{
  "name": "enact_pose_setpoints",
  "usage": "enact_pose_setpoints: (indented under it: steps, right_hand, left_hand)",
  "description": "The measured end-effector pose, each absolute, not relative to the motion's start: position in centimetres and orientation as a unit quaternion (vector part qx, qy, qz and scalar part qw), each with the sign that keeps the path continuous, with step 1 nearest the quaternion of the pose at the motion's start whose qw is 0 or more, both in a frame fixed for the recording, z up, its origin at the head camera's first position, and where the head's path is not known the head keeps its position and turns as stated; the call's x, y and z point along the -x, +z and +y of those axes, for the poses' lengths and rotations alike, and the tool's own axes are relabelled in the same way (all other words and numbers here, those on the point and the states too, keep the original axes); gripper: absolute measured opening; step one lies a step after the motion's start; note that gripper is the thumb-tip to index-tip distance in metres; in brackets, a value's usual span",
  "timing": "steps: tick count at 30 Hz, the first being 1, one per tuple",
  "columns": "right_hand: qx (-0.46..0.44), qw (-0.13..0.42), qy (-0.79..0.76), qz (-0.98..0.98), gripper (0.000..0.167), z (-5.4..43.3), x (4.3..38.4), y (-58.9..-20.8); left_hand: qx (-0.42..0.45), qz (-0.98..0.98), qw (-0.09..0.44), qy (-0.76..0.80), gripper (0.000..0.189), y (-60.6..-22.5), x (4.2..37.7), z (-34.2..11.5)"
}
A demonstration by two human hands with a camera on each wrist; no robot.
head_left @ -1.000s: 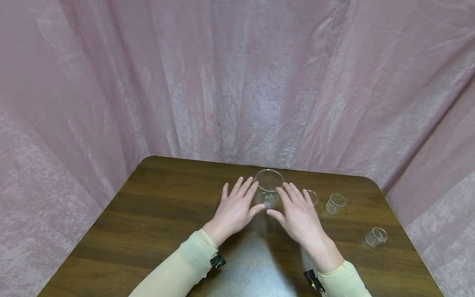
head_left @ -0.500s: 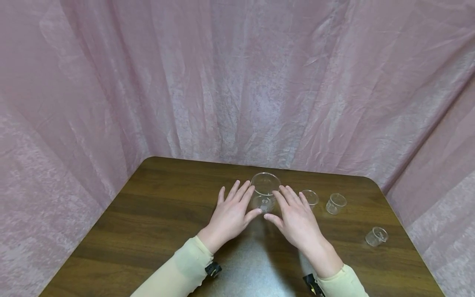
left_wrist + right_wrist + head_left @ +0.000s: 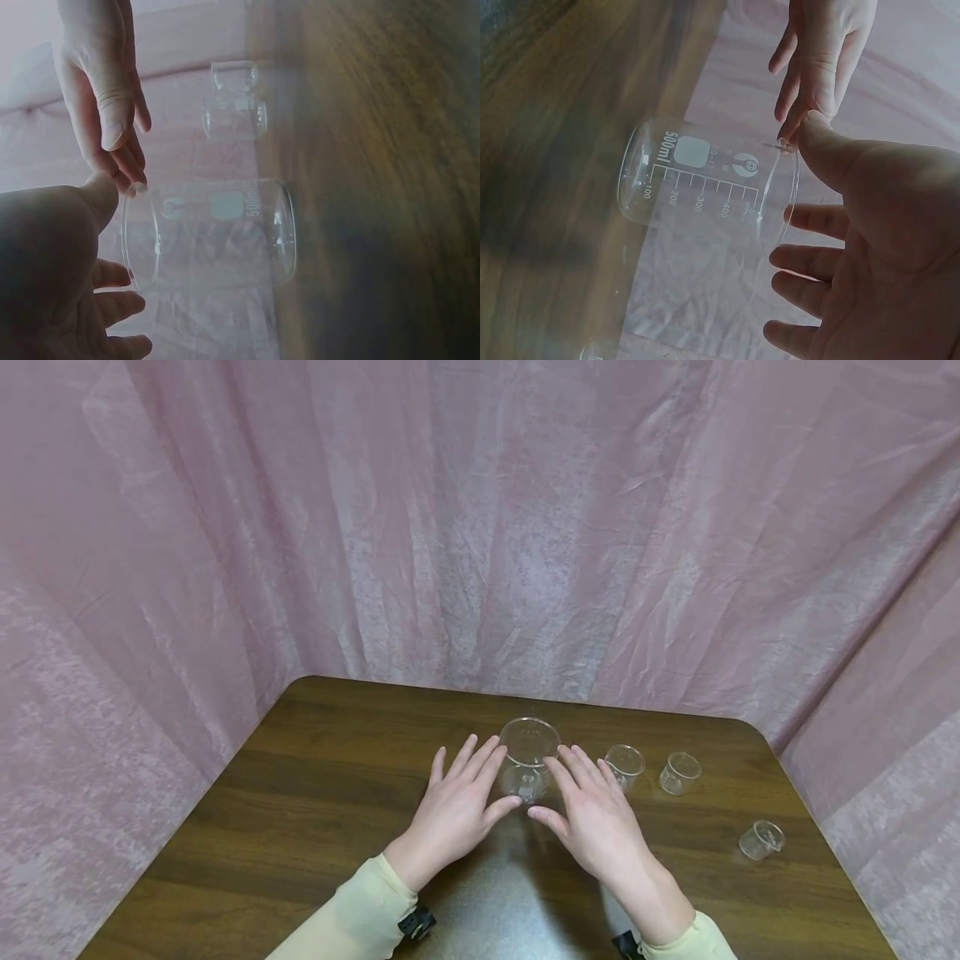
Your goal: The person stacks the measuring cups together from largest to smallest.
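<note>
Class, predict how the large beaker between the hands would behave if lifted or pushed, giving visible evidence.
The large beaker is probably stiff but breakable, since its clear walls look like glass. Its smooth sides, with no handle showing, may feel slippery. Being upright on a broad base, it seems unlikely to roll.

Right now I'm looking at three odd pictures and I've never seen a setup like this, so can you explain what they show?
There's no machine, just a person's left hand and right hand. The widest picture comes from a camera worn on the head. The other two come from cameras on each wrist, and they look turned sideways.

On a wooden table, in front of a pink curtain, stands a large glass beaker marked 500ml. Three smaller beakers are to its right. Both hands reach around the large beaker's rim with fingers extended, not wrapped tightly; exactly which fingertips touch is hard to tell.
</note>
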State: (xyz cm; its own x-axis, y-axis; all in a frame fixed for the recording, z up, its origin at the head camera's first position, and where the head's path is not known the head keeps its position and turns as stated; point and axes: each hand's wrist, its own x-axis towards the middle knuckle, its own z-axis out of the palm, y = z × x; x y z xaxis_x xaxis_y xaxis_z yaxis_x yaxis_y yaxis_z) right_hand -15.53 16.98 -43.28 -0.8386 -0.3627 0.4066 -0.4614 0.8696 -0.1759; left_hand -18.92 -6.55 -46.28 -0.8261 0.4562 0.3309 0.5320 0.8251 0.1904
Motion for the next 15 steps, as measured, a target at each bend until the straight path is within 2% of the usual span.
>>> enact_pose_setpoints:
  steps: [15]
  right_hand:
    - [-0.227, 0.190, 0.144, -0.944, 0.072, 16.3, 14.2, -43.6]
  left_hand:
    - [0.271, -0.940, 0.156, -0.139, 0.080, -46.6, 17.1, -8.0]
